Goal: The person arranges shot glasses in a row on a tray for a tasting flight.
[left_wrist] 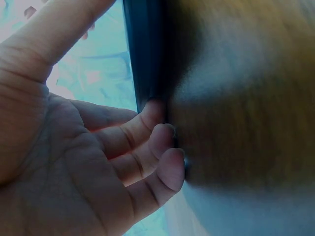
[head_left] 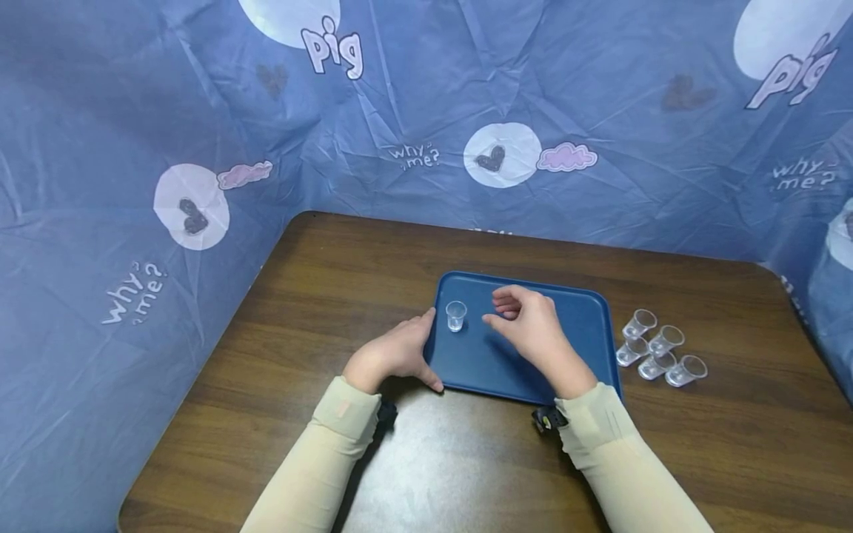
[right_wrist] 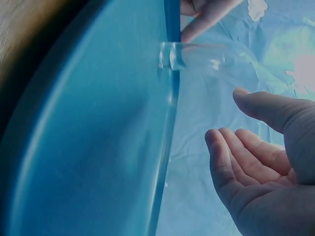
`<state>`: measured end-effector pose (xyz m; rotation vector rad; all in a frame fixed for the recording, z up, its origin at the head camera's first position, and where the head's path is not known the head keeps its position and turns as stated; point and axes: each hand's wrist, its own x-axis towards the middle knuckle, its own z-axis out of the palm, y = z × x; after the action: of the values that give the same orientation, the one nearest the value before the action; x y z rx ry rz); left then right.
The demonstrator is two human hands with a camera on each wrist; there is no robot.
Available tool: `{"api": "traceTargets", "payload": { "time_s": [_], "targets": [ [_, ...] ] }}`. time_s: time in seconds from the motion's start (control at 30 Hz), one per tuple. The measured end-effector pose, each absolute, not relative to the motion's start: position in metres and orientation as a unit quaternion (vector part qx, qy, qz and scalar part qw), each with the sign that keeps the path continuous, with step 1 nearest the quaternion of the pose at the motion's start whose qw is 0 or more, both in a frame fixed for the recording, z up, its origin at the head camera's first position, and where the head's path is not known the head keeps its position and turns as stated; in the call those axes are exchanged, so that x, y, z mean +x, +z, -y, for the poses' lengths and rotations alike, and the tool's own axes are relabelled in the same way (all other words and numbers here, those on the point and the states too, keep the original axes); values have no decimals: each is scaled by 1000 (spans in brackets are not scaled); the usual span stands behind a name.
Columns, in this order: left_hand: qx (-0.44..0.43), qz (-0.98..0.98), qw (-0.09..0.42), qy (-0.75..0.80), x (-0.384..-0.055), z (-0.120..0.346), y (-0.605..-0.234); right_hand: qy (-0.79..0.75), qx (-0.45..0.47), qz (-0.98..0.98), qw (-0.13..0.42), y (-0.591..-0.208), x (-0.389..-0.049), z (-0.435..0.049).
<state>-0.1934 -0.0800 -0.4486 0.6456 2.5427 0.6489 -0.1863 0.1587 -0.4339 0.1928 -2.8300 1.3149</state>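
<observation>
A small clear cup (head_left: 456, 317) stands upright near the left end of a blue tray (head_left: 496, 363). My left hand (head_left: 397, 349) rests against the tray's near left corner, its fingers along the left side and the thumb by the front edge. In the left wrist view the fingertips (left_wrist: 156, 113) touch the tray's rim, slightly bent. Over the tray, to the right of the cup, my right hand (head_left: 529, 326) hovers with loosely bent fingers and nothing held. The right wrist view shows a gap between its thumb and fingers, apart from the cup (right_wrist: 197, 56).
Several more clear cups (head_left: 656, 363) stand in a cluster on the brown wooden table (head_left: 320, 296), just right of the tray. A blue printed cloth (head_left: 400, 96) hangs behind the table and along its left side.
</observation>
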Motion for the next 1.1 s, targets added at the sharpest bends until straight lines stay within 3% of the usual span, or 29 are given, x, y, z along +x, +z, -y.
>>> {"api": "traceTargets", "payload": {
  "time_s": [1.1],
  "targets": [
    [224, -918, 231, 230, -193, 79, -449, 415, 43, 900, 122, -408, -152, -243]
  ]
}}
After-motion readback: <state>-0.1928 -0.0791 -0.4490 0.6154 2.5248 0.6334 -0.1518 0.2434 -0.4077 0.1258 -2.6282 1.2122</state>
